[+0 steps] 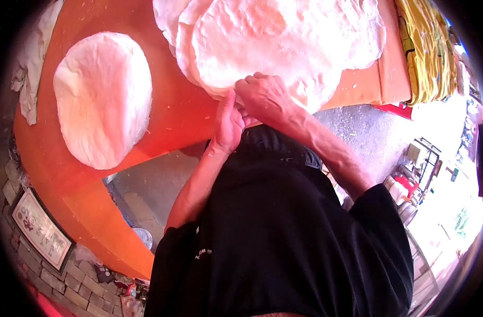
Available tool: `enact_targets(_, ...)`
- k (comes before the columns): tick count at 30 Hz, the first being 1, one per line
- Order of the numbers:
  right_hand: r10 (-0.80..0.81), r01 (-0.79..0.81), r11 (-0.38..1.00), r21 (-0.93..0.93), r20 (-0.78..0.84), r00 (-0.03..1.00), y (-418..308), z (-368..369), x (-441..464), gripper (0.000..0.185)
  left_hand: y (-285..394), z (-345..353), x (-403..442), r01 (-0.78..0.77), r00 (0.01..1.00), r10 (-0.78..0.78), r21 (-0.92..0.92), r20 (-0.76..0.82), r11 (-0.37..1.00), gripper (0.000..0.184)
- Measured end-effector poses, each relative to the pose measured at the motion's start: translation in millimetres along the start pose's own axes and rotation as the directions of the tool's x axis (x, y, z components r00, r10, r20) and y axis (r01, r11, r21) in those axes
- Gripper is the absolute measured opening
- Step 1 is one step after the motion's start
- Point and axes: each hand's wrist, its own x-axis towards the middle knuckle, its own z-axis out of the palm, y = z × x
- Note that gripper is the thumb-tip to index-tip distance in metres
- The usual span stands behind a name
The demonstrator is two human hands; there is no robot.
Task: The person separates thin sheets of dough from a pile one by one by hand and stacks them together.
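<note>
Orange counter carries pale sheets toward one o'clock from the left hand, nearer the curled right hand; whether either clasps them, I cannot tell.

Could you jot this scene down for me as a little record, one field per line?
Surface: orange table
Main item: pile of thin, overlapping white sheets; material uncertain
Separate item: oval sheet, lying flat to the left of the pile
Left hand: at the pile's near edge, thumb raised
Right hand: beside the left hand, fingers curled at that edge; its grip is unclear
Cloths: yellow cloth at right, white cloth at far left
Lower left: framed sign
</note>
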Motion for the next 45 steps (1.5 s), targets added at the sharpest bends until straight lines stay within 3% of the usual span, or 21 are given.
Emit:
enact_targets(2,-0.018,0.018,1.0,0.007,0.043,0.999,-3,8,-1,0.017,6,12,1,-0.051,0.988,0.048,-0.02,-0.147,0.998,0.051)
enact_targets(4,-0.142,0.132,0.969,0.207,0.034,0.989,-8,2,-17,0.031,4,-7,3,-0.075,0.994,0.079,0.055,-0.077,0.996,0.043)
enact_targets(5,-0.093,0.119,0.913,0.39,-0.086,0.992,-8,-5,-29,0.055,9,-8,2,-0.039,0.997,0.035,-0.064,-0.073,0.997,0.042)
enact_targets(6,-0.095,0.12,0.915,0.386,-0.082,0.992,-7,-11,-43,0.055,12,-6,-1,-0.003,0.998,-0.01,-0.181,-0.068,0.983,0.042)
enact_targets(10,0.02,-0.031,0.977,-0.21,-0.054,0.998,31,-12,-81,0.059,23,4,2,-0.116,0.979,0.077,-0.209,-0.188,0.971,0.044)
enact_targets(12,0.171,-0.194,0.978,-0.081,-0.237,0.957,41,-13,-84,0.044,34,2,11,-0.106,0.992,0.12,-0.301,0.029,0.948,0.047)
enact_targets(14,0.193,-0.202,0.977,-0.067,-0.115,0.974,55,-17,-71,0.039,47,8,17,-0.099,0.99,0.126,-0.317,0.063,0.943,0.051)
enact_targets(15,0.213,-0.212,0.976,-0.054,0.011,0.977,63,-20,-61,0.035,56,10,16,-0.101,0.989,0.128,-0.283,0.078,0.954,0.054)
enact_targets(17,0.282,-0.294,0.94,-0.173,-0.093,0.955,73,-70,-27,0.021,67,-1,15,-0.117,0.981,0.145,-0.203,0.128,0.972,0.064)
enact_targets(18,0.321,-0.323,0.857,-0.401,-0.073,0.944,78,-101,-12,0.022,72,-5,12,-0.146,0.987,0.149,-0.055,0.062,0.988,0.058)
enact_targets(19,0.361,-0.431,0.856,-0.286,-0.265,0.894,50,-148,3,0.022,69,-10,11,-0.168,0.971,0.194,0.181,-0.136,0.969,0.052)
enact_targets(20,0.359,-0.492,0.792,-0.361,-0.376,0.854,36,-173,6,0.022,66,-17,10,-0.139,0.908,0.28,0.407,-0.312,0.903,0.046)
enact_targets(21,0.171,-0.418,0.801,-0.429,-0.505,0.846,25,-187,5,0.022,66,-21,3,-0.15,0.879,0.333,0.465,-0.341,0.872,0.033)
enact_targets(22,0.166,-0.411,0.806,-0.425,-0.505,0.847,17,-188,0,0.022,64,-28,-2,-0.154,0.875,0.34,0.467,-0.346,0.871,0.033)
enact_targets(24,-0.201,0.075,0.901,-0.428,-0.259,0.945,7,-191,-4,0.05,59,-41,-7,-0.118,0.782,0.398,0.513,-0.48,0.85,0.029)
enact_targets(25,0.023,-0.15,0.9,-0.41,-0.3,0.954,16,-145,7,0.015,57,-41,-7,-0.137,0.77,0.398,0.481,-0.499,0.866,0.027)
enact_targets(26,-0.034,-0.063,0.95,-0.306,-0.303,0.952,28,-115,8,0.018,53,-45,-6,-0.14,0.762,0.4,0.473,-0.51,0.87,0.027)
enact_targets(30,0.189,-0.153,0.97,-0.19,0.188,0.964,61,-4,4,0.013,45,-56,-2,-0.165,0.894,0.23,0.194,-0.385,0.967,0.027)
enact_targets(35,0.076,-0.076,0.989,-0.123,-0.007,0.997,52,-15,-15,0.007,36,-30,-5,-0.118,0.96,0.129,0.058,-0.247,0.991,0.032)
enact_targets(41,0.077,-0.075,0.995,-0.072,0.031,0.997,33,-11,-25,0.022,38,-19,3,-0.015,1.0,0.01,-0.186,-0.028,0.982,0.057)
enact_targets(45,-0.007,0.008,1.0,0.017,-0.1,0.995,25,-9,-25,0.024,44,2,7,-0.077,0.997,0.076,-0.133,-0.013,0.988,0.057)
